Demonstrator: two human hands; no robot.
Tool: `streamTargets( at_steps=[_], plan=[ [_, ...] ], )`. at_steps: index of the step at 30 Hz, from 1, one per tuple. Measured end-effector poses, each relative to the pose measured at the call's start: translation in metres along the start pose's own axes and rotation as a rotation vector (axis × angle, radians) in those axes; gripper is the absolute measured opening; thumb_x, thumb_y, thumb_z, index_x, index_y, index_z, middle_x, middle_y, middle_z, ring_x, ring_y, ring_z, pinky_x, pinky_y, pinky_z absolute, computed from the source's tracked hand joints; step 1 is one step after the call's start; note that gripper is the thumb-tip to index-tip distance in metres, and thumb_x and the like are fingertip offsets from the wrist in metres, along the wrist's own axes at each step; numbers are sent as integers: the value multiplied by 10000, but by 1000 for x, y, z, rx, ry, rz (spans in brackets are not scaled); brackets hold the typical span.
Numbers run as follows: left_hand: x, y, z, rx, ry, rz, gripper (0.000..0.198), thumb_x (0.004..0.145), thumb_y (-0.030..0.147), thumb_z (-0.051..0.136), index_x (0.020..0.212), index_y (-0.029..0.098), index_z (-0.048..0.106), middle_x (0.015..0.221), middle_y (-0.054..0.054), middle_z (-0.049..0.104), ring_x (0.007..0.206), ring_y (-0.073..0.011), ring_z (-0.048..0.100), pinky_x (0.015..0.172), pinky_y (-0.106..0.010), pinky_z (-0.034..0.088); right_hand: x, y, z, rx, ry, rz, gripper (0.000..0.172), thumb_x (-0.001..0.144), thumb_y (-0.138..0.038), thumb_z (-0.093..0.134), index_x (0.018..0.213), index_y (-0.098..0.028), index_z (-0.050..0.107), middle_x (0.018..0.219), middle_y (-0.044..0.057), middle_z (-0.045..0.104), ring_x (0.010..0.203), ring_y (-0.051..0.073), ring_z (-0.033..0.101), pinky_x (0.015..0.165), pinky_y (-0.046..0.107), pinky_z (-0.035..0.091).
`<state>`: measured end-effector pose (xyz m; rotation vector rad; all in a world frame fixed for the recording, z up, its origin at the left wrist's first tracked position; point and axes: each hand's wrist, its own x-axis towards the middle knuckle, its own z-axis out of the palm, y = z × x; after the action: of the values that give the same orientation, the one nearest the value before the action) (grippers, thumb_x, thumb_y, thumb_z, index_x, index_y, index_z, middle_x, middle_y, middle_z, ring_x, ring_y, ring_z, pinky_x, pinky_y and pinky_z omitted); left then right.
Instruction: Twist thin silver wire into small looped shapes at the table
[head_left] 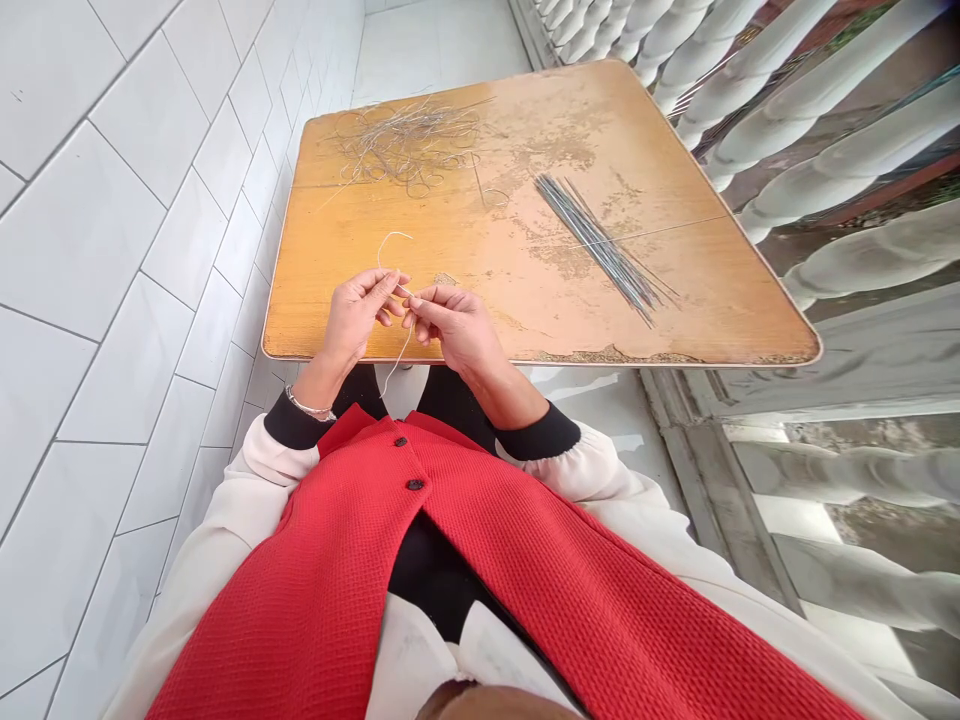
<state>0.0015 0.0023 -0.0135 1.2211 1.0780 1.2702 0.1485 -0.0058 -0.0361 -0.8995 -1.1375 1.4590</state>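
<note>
Both hands meet over the table's near edge, pinching one thin pale wire point(381, 246) between them. My left hand point(356, 312) grips it with thumb and fingertips, and the wire's curved, hooked end rises beyond those fingers. My right hand point(463, 328) is closed on the same wire just to the right, the fingertips of both hands almost touching. The wire's other end hangs below the fingers, past the edge of the table. Fingers hide the stretch of wire between the two grips.
The worn wooden table point(330, 245) carries a loose tangle of thin curled wire point(420, 140) at the far left. A bundle of straight grey rods point(596, 250) lies to the right, with a single thin strand across it. A tiled wall point(172, 240) runs along the left, a white balustrade point(795, 110) along the right.
</note>
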Motion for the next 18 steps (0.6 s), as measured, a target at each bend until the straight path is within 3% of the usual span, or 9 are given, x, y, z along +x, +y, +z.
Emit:
streamTargets(
  at_steps=[18],
  plan=[
    [2,-1,-3,28,-39,10,255,950,321,649,757,154,661,677,21,676,554,-27,616,495,-142,416,1,-1,-5,-95,-51,-74,271,671,-417,817,725,-167,726,527,-50,570,388,29,311,404,244,172]
  ],
)
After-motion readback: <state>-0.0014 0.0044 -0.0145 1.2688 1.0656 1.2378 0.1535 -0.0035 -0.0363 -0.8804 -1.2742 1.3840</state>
